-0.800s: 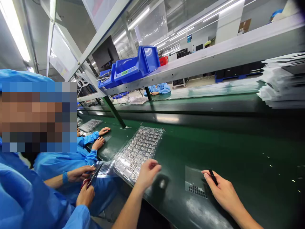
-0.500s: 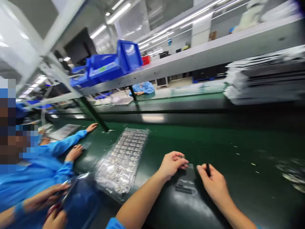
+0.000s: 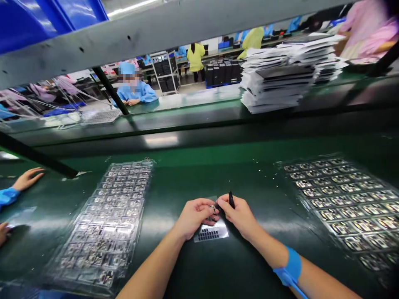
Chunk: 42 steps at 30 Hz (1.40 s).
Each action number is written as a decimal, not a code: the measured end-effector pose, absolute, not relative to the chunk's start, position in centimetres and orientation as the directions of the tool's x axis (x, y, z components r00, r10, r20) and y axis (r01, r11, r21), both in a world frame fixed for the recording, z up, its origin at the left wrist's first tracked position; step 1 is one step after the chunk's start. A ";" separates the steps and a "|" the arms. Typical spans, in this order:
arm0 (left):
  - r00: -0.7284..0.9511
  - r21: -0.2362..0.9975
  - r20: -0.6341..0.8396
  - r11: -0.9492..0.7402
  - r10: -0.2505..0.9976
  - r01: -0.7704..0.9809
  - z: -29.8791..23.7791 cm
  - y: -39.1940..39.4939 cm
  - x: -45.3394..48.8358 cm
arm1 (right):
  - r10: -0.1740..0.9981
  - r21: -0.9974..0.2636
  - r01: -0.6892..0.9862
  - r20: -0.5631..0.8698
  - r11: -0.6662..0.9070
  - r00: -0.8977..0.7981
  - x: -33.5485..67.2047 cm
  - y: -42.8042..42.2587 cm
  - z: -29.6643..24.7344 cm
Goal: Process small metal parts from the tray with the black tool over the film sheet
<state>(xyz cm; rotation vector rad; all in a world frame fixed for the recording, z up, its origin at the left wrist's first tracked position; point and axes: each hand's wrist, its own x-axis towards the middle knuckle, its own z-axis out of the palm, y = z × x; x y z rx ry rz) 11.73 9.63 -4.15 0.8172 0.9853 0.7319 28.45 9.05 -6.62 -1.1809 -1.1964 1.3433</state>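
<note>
Now the left hand pinches a tiny metal part between its fingertips, just above a small clear sheet, right beside the right hand, whose fingers close on a black tool.

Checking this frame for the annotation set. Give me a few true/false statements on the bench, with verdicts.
1. A blue wrist strap is on the right wrist. True.
2. The left hand holds the black tool. False: the right hand holds it, and the left hand pinches a small metal piece.
3. Clear plastic trays lie on the green bench top on both sides of the hands. True.
4. Blue bins stand on the bench top between the trays. False: a blue bin sits up on the shelf above.
5. A small sheet with dark rows lies under the hands. True.
</note>
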 end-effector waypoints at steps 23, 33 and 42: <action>0.481 0.891 -0.405 0.453 0.777 0.018 -4.4 9.8 11.3 | 0.983 -0.995 -0.059 -0.071 -0.082 -0.167 28.4 9.2 -6.4; 0.461 0.887 -0.432 0.458 0.775 0.062 -4.1 9.6 11.5 | 0.980 -0.998 0.066 -0.005 0.009 -0.198 28.4 9.3 -6.4; 0.376 0.910 -0.398 0.411 0.837 0.047 -3.3 10.0 10.9 | 0.954 -0.937 0.185 0.281 0.297 -0.110 29.0 8.4 -5.0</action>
